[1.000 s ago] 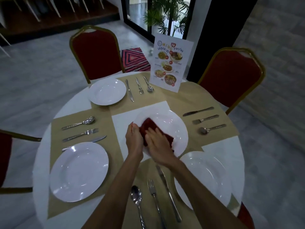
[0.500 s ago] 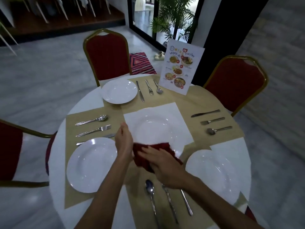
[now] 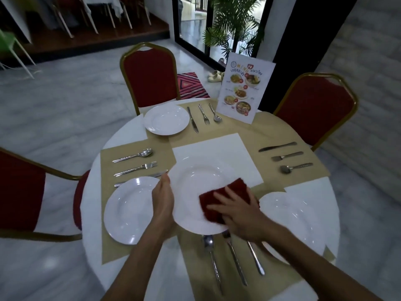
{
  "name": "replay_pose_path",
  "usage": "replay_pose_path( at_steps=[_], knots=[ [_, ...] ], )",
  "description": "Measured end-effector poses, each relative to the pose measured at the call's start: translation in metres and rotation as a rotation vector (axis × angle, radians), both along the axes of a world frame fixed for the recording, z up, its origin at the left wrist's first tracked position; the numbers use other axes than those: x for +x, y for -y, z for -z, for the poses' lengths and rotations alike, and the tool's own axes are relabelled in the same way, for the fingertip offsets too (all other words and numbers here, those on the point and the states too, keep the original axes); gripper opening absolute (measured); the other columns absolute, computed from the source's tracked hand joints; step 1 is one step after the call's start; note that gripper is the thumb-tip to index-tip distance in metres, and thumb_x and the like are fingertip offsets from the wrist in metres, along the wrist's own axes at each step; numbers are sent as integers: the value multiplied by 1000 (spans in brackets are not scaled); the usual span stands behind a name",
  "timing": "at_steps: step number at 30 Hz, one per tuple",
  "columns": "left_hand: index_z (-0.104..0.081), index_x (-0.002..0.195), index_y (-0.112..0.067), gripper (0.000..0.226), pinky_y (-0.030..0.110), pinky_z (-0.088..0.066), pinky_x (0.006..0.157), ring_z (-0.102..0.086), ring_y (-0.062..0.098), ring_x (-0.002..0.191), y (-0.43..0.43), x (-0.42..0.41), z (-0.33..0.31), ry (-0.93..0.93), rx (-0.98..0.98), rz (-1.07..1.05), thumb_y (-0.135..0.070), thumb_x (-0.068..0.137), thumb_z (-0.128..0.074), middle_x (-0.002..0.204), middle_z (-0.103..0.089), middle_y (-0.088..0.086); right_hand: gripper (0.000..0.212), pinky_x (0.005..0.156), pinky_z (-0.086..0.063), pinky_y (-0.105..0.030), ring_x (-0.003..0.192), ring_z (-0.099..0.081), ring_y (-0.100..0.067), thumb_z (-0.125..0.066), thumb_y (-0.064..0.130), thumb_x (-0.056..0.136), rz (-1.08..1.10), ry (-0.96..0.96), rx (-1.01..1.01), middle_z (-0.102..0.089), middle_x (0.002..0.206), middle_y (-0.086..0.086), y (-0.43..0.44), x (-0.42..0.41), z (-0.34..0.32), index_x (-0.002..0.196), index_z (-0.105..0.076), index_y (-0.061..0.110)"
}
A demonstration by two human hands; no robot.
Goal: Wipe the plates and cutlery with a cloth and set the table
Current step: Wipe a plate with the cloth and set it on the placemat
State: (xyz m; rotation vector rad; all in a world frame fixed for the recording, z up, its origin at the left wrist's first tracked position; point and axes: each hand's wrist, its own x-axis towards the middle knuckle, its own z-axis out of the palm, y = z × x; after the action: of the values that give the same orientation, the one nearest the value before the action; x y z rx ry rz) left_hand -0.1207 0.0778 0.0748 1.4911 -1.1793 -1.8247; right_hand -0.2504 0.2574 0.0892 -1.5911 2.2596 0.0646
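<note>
- Two hands work the centre plate (image 3: pixel 196 187): left hand (image 3: pixel 162 198) apparently grips its rim, steadying it over the bench (image 3: pixel 121 135).
- Right hand (image 3: pixel 236 210), fingers (image 3: pixel 219 195) spread flat, presses the red cloth (image 3: pixel 221 199) onto the plate's near-right rim to wipe.

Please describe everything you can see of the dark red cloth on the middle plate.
The cloth is dark red, thick and fuzzy, like terry towel, folded into a rough rectangle. It lies flat on the right part of the middle plate, reaching over the plate's right rim. The right hand presses on it with spread fingers and covers its near right part. The left hand holds the plate's left rim and does not touch the cloth.
</note>
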Motion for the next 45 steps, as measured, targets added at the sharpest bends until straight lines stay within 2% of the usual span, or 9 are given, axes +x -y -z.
replay_pose_path(
  at_steps=[4, 9, 15, 19, 22, 30, 33, 39, 45],
  knots=[
    [-72, 88, -17, 39, 33, -54, 77, -68, 20, 85, -32, -17, 1, -4, -13, 169, -41, 100, -44, 91, -75, 2, 65, 120, 10, -63, 155, 19, -21, -39, 19, 100, 229, 53, -180, 10, 171, 4, 42, 11, -1, 160, -13, 27],
    [-73, 89, -19, 40, 44, -55, 92, -69, 24, 95, -5, -4, -1, -1, -31, 89, -49, 95, -48, 96, -75, 2, 54, 124, -13, -39, 148, -22, -11, -45, 23, 100, 99, 456, -274, -36, 158, 8, 2, 75, -16, 153, -35, 27],
    [-72, 86, -25, 33, 46, -54, 93, -69, 25, 97, -2, 9, -7, 31, -87, 290, -44, 100, -48, 95, -74, 1, 40, 117, -27, -47, 141, -33, -16, -62, 10, 73, 194, 17, -281, -48, 145, 7, -2, -11, -16, 111, -62, 20],
    [-70, 84, -21, 39, 31, -49, 74, -65, 15, 83, -18, -6, -18, 97, -485, 711, -42, 104, -43, 84, -71, -7, 74, 107, -45, -41, 126, -49, -24, -77, 10, 73, 184, 136, -374, -46, 145, -2, 36, -13, -30, 138, -43, 23],
    [-66, 82, -11, 42, 30, -44, 68, -61, 19, 78, -10, -7, -31, 148, -777, 839, -40, 104, -44, 80, -69, -1, 57, 85, -53, -39, 102, -63, -23, -77, 28, 77, 224, 216, -365, -63, 115, 0, 39, -11, -32, 126, -48, 24],
    [-63, 88, -16, 34, 29, -39, 74, -53, 11, 79, -28, -7, -45, 95, -559, 43, -32, 106, -40, 83, -61, -11, 36, 83, -60, -46, 86, -71, -25, -71, 25, 81, 1480, 909, -841, -72, 100, -10, 17, 56, 37, 113, -59, 17],
    [-55, 90, -6, 37, 29, -36, 74, -46, 12, 75, -73, -8, -23, 17, -391, -176, -32, 108, -34, 78, -54, -5, 23, 67, -60, -40, 70, -67, -27, -67, 15, 83, 1684, 1115, -839, -69, 83, -12, 25, 75, 50, 105, -63, 8],
    [-60, 113, -23, 30, 32, -47, 82, -63, 15, 101, -9, 3, -4, -64, -157, 150, -46, 95, -54, 108, -67, -5, 37, 74, -61, -49, 80, -70, -28, -72, 22, 77, 1152, 672, -605, -69, 93, -11, -12, 4, -4, 109, -56, 13],
    [-65, 123, -25, 48, 36, -46, 99, -61, 11, 110, 34, -21, -41, 78, -521, 800, -60, 92, -57, 122, -64, -12, 33, 54, -56, -41, 64, -67, -23, -77, 17, 83, 639, 531, -373, -68, 83, -8, -13, -51, -74, 109, -57, 13]
  ],
)
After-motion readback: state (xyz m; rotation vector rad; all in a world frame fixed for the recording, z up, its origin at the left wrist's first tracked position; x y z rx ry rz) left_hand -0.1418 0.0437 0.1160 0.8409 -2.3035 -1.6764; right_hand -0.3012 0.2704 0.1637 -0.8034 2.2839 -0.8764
